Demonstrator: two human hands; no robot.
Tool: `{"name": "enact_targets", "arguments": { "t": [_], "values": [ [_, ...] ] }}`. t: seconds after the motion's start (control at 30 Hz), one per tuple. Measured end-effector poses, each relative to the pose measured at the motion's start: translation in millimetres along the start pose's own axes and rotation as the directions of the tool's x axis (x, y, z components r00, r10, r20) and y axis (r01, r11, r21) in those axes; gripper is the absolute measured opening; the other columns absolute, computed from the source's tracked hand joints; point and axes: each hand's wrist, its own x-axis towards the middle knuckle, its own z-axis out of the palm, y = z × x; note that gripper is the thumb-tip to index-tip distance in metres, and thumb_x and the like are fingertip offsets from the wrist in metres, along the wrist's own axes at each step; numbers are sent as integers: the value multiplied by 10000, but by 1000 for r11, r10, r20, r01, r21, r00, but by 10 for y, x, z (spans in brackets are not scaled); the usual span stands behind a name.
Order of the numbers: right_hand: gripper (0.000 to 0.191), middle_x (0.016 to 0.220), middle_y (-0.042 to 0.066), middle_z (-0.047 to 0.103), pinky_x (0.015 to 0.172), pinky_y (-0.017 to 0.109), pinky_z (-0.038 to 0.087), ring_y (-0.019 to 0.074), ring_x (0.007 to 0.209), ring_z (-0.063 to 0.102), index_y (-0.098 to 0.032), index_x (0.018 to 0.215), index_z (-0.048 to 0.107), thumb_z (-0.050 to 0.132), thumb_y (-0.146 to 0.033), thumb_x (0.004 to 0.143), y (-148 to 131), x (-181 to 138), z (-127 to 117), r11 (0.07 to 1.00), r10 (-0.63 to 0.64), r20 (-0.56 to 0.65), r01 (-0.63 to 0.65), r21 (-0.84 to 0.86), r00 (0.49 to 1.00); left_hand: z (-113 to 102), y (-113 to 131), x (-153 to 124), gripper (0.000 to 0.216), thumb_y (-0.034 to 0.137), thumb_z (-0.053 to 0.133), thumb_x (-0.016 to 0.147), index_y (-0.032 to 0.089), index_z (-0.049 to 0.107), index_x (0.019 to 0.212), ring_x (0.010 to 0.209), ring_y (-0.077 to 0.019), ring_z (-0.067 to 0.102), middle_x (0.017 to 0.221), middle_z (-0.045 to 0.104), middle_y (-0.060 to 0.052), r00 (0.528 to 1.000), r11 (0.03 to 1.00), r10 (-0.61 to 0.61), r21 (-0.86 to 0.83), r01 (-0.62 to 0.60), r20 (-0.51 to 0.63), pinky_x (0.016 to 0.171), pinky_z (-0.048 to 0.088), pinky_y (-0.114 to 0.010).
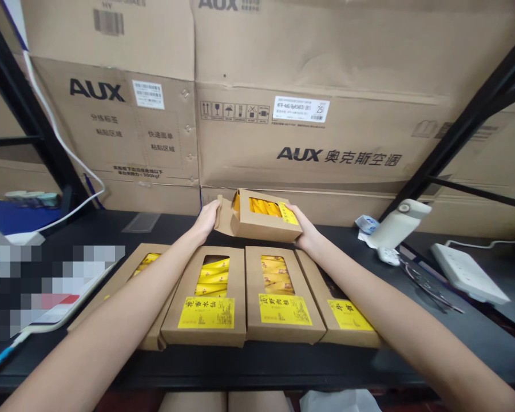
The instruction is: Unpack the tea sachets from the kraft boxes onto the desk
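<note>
Kraft window box (270, 230), left end open, over worktop (257, 360) rear. Left hand (208, 221): fingers pinching end flap (227, 218). Right hand (308, 230): fingers clasping opposite end. Risks: leftward tilt spilling yellow sachets (264, 207); hard tug tearing flap.

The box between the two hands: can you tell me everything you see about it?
The box looks like brown cardboard. Orange-yellow packets show through its upward-facing window, with a yellow label at the right. The left-end flap is open, held by the left hand; the right hand grips the other end. It's beyond the row of boxes.
</note>
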Motion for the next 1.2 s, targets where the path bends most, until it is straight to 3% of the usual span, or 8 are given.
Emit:
{"name": "enact_targets", "arguments": {
  "t": [0.13,0.33,0.43,0.5,0.73,0.9,1.0,1.2],
  "values": [
    [313,788,45,741,616,286,530,185,655,680,-170,1035,655,527,-391,855,-16,21,-53,999,-24,-27,23,-23,999,-29,-45,26,240,399,548,769,189,631,852,987,-252,616,943,690,-59,998,993,61,107,-59,-24,901,462,-350],
    [276,837,72,744,682,298,556,188,703,693,-144,1028,657,572,-336,849,35,32,-20,999,-2,-27,0,-51,1000,-124,-65,47,310,107,604,656,231,554,936,1117,-245,543,1093,605,-66,964,955,174,275,-115,-201,1029,370,-372],
    [280,885,92,743,733,321,568,198,753,700,-131,1056,651,610,-294,832,68,46,-29,998,27,37,-26,-52,999,-108,-5,-25,226,87,562,677,223,565,858,1070,-233,551,1037,591,-65,931,855,349,442,-269,-108,1029,370,-358],
    [292,902,99,741,764,328,571,199,773,701,-128,1062,649,646,-274,809,83,57,-46,998,41,51,-39,-50,998,-74,23,-70,132,111,539,710,220,557,782,944,-227,588,930,597,-56,922,797,386,510,-324,-18,971,415,-362],
    [331,921,120,735,790,340,575,203,795,699,-116,1051,655,709,-271,764,73,59,-77,993,30,19,-28,-112,999,-12,-58,-56,126,283,619,746,232,505,759,800,-241,649,779,643,-40,996,822,84,565,-69,0,833,488,-380],
    [377,916,137,735,784,354,583,231,828,698,-98,1007,663,780,-232,674,88,105,-115,979,-93,-70,78,-188,993,-14,-82,-54,240,424,544,808,205,535,710,513,-216,627,644,650,-56,994,807,-85,590,32,62,539,499,-337],
    [378,930,143,733,803,355,581,237,852,696,-93,979,660,793,-191,639,98,124,-133,966,-153,-81,132,-221,985,-24,-66,-60,226,422,555,803,203,551,749,476,-175,608,660,664,-31,992,780,-84,626,9,91,501,476,-282],
    [371,978,108,730,837,361,571,229,900,689,-146,973,644,765,-112,624,102,125,-124,959,-199,-17,191,-209,980,-53,-81,-43,189,409,520,825,237,558,895,602,-167,650,625,657,18,991,714,-26,697,-73,130,606,479,-248]
  ]
}}
